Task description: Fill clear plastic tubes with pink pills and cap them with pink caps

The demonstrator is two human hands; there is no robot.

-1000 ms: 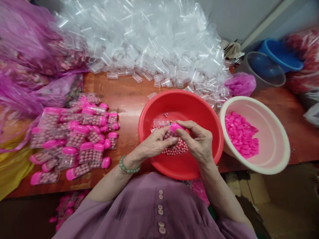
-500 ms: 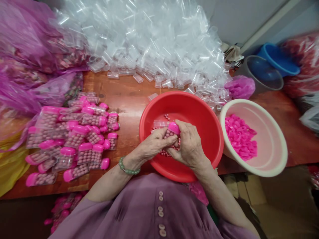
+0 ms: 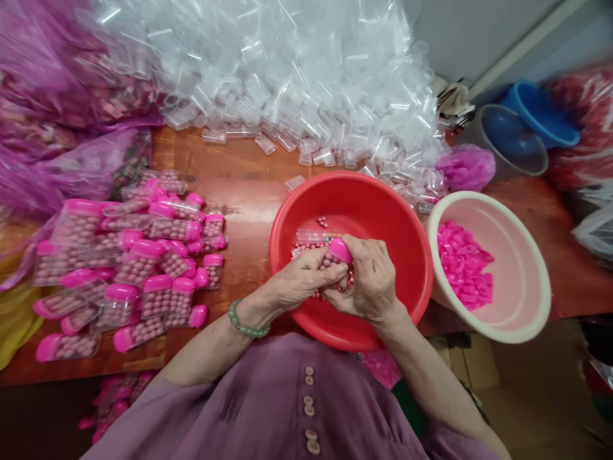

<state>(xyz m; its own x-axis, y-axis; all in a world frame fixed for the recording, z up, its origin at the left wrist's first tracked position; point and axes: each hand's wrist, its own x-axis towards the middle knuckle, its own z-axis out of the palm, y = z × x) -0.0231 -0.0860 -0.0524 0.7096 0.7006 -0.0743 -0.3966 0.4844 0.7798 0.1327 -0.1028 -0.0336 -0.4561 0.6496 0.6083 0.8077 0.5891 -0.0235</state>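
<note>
Bead-filled clear container [image 3: 330,259], pink cap [image 3: 340,250] on, tilted above red basin [image 3: 407,255]

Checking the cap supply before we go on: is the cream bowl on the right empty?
No, the cream bowl holds a heap of loose pink caps against its left side.

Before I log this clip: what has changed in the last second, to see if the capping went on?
The right hand closed further over the pink cap, curling from an open reach into a press on the filled tube. The left hand holds that tube as before, above the red basin. Capped tubes and the cream bowl stayed put.
</note>
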